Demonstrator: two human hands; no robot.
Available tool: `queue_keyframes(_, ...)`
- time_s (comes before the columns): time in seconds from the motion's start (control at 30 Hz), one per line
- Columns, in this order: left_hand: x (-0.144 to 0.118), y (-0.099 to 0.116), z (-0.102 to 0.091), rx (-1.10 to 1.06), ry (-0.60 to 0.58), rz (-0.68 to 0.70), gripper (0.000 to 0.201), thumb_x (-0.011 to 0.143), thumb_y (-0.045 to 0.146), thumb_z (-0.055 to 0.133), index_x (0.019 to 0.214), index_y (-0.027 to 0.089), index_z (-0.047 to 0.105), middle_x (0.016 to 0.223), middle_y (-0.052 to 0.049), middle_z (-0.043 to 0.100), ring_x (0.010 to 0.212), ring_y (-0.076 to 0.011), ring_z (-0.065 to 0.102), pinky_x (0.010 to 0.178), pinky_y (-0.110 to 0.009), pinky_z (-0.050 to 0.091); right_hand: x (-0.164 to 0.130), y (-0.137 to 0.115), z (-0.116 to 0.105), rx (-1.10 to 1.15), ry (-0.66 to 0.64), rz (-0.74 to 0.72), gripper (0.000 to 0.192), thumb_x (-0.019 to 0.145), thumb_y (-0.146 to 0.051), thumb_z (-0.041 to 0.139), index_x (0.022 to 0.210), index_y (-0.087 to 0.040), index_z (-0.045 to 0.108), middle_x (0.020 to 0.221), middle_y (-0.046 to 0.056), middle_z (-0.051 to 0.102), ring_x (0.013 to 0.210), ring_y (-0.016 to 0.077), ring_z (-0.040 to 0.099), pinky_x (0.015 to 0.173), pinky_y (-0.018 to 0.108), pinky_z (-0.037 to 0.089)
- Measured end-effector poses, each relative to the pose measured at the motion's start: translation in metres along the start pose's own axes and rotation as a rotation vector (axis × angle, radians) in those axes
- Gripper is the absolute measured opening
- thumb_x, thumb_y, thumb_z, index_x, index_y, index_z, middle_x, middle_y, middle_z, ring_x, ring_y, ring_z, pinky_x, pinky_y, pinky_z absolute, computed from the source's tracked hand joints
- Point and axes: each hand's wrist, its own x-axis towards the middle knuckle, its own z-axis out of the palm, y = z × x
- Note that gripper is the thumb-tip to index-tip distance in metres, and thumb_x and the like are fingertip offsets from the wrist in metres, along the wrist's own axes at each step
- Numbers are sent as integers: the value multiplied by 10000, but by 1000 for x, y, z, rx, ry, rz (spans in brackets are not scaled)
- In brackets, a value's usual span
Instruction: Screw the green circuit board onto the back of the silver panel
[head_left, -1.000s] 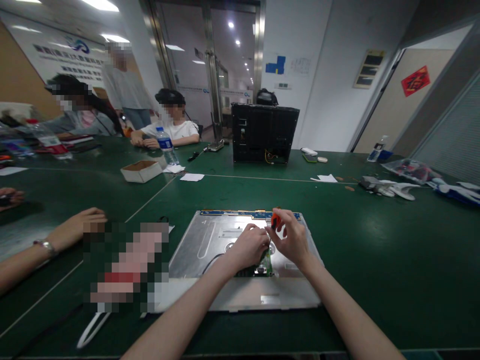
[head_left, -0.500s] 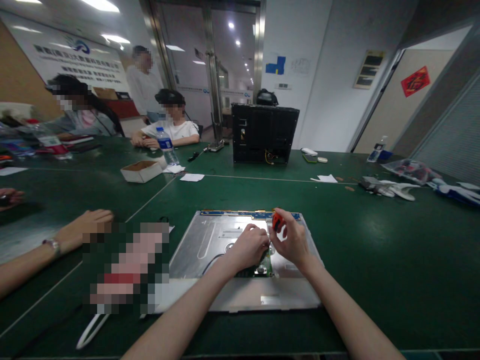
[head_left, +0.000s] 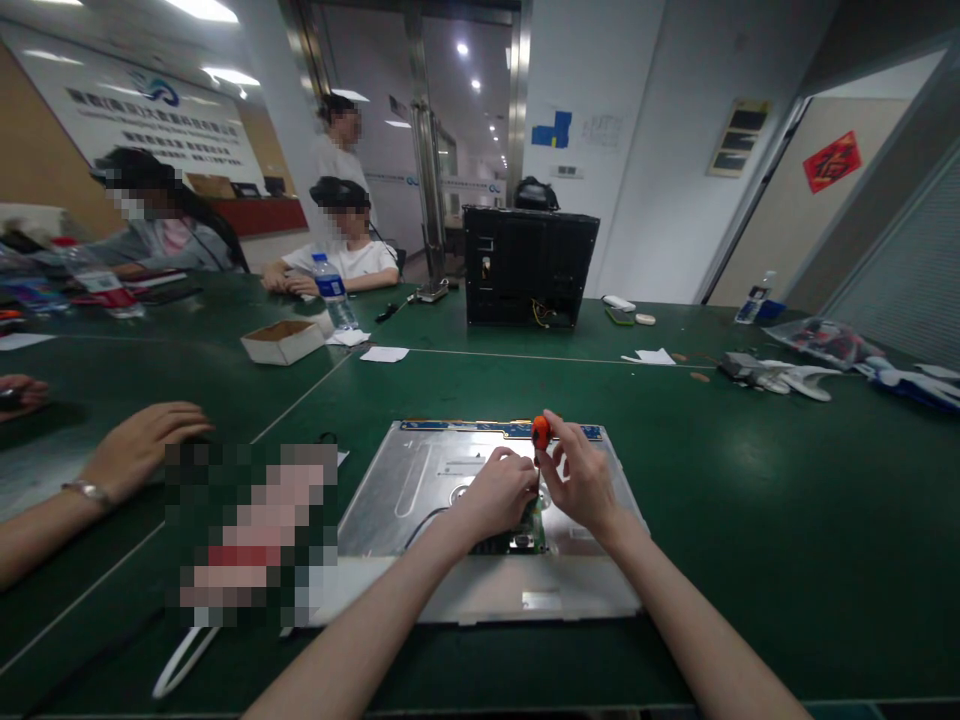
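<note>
Panel: metal monitor back (head_left: 420,490) lies flat near the tabletop's (head_left: 750,480) front edge, before me.
Right hand (head_left: 581,480): I see it gripping an orange-handled screwdriver (head_left: 540,432), upright over the circuit board (head_left: 525,535).
Left hand (head_left: 499,490): curled, fingertips pinching at the screwdriver's shaft.
Co-worker's hand (head_left: 139,445): flat, left edge.

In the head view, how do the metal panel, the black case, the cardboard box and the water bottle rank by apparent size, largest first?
1. metal panel, though it lies nearest the camera
2. black case
3. cardboard box
4. water bottle
The box and the bottle look close in size, so their order is unsure.
</note>
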Motion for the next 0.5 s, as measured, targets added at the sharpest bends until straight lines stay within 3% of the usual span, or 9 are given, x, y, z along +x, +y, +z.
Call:
queue_keyframes(0.3,0,0,-1,-4,4,7,165,854,69,521,822,154,659,937,-73,685,913,-218,628,883,-362,389,0,2,1,-6,48,5,405,909,-283,530,1281,-181,405,837,31,599,512,91,527,434,195,397)
queue_keyframes(0.5,0,-3,4,16,18,25,186,869,81,500,855,163,667,911,-73,674,910,-220,625,878,-368,381,0,0,1,-27,54,13,464,908,-212,482,1346,-172,333,683,-32,560,460,93,493,436,195,400)
